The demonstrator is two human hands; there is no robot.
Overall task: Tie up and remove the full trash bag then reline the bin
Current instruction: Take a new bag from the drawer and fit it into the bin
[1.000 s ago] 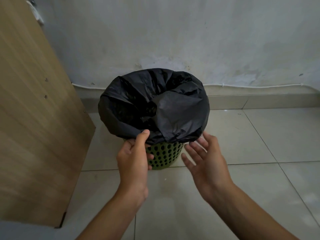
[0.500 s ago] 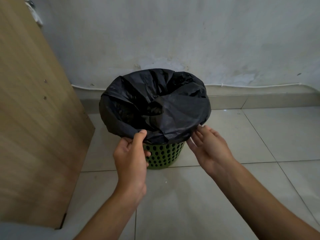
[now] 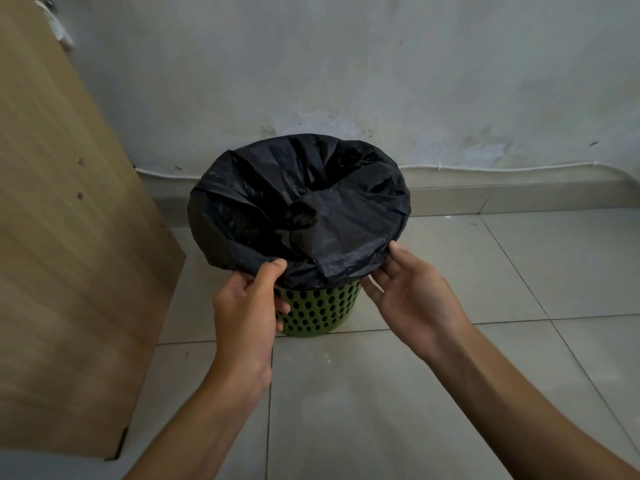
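Bin: the green perforated bin [image 3: 320, 315] stands on the tiled floor [image 3: 381, 410], close to the wall [image 3: 346, 64] behind it; a wooden cabinet panel [image 3: 69, 237] is just left of the bin
Bag: the black trash bag [image 3: 301, 209] sits in the bin, its edge folded over the bin's rim all around; its mouth is loosely gathered in the middle, and I see no knot
Left hand: the left hand [image 3: 246, 306] pinches the bag's folded edge at the near rim of the bin, thumb on top
Right hand: the right hand [image 3: 412, 292] is at the near-right rim of the bin; thumb above the edge, fingers going under it, so it seems to grasp the bag
Done: nothing I can confirm; the bag is not lifted off the rim yet
Left: free the edge, tie, lift out, put a new liner; no new liner is in view
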